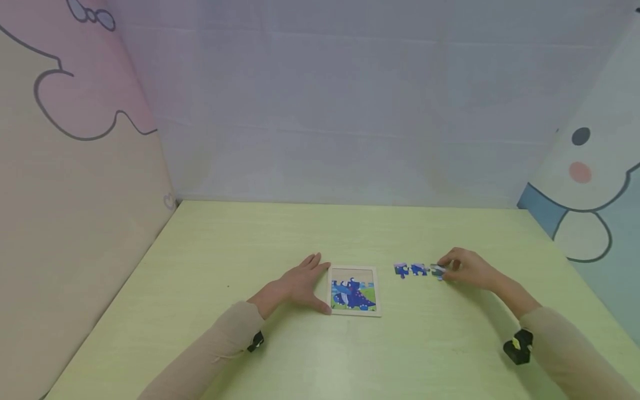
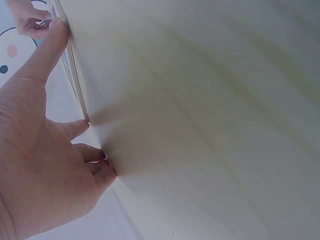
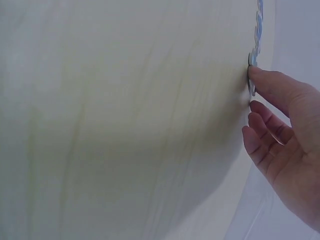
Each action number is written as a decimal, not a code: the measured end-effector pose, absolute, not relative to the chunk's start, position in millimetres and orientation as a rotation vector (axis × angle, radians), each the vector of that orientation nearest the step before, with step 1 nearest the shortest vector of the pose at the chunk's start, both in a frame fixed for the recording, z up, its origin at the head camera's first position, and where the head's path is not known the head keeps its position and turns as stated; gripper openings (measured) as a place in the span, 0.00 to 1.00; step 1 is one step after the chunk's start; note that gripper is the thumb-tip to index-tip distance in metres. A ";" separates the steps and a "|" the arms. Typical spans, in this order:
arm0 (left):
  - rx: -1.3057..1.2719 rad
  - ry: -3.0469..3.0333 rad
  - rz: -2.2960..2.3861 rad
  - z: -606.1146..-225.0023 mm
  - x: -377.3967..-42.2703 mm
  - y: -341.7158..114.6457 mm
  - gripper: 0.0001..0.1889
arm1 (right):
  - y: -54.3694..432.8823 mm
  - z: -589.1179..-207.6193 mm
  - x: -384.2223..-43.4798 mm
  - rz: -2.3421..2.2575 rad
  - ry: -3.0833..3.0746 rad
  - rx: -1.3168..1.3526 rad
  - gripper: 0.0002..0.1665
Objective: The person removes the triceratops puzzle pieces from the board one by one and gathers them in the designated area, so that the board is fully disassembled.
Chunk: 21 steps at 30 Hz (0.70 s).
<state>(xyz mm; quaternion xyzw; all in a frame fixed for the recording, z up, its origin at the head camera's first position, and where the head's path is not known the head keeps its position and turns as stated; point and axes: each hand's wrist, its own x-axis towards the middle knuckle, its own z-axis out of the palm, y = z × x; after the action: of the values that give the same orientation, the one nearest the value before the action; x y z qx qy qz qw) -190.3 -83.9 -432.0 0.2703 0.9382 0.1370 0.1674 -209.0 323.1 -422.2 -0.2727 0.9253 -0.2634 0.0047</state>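
A small wooden puzzle tray [image 1: 378, 294] lies on the table, with a partly filled picture of a blue dinosaur [image 1: 352, 294] in it; bare wood shows along its top. Fingers spread, my left hand [image 1: 302, 282] touches the tray's left edge, its thumb at the lower left corner. Right of the tray, two jigsaw pieces, one left [image 1: 401, 269] and one in the middle [image 1: 419, 269], lie in a row. At the row's right end my right hand [image 1: 467, 269] pinches a third jigsaw piece [image 1: 437, 270] at table level. The right wrist view shows the thumb on that piece [image 3: 252, 60].
The pale yellow-green table [image 1: 320, 355] extends around the tray and pieces. A plain pale backdrop [image 1: 320, 111] stands behind it, with cartoon-printed panels on the left [image 1: 90, 178] and right [image 1: 590, 222].
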 end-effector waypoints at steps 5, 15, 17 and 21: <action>0.772 2.673 0.377 -432.3 -189.8 -83.7 0.55 | 323.6 -423.4 -210.6 -0.828 2.891 -0.811 0.15; 0.765 2.668 0.385 -430.4 -188.5 -83.5 0.55 | 323.7 -422.6 -209.6 -0.849 2.865 -0.753 0.16; 0.768 2.670 0.385 -431.4 -188.7 -83.6 0.55 | 323.6 -421.8 -209.4 -0.847 2.859 -0.747 0.17; 0.769 2.674 0.376 -432.6 -189.6 -83.8 0.55 | 323.5 -418.6 -210.6 -0.806 2.868 -0.740 0.17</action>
<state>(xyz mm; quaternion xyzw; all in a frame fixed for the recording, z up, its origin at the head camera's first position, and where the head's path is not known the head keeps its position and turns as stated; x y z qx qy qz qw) -189.6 -83.8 -432.6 0.2702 0.9391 0.1319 0.1661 -210.6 323.5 -418.6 -0.2409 0.9337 -0.2625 0.0360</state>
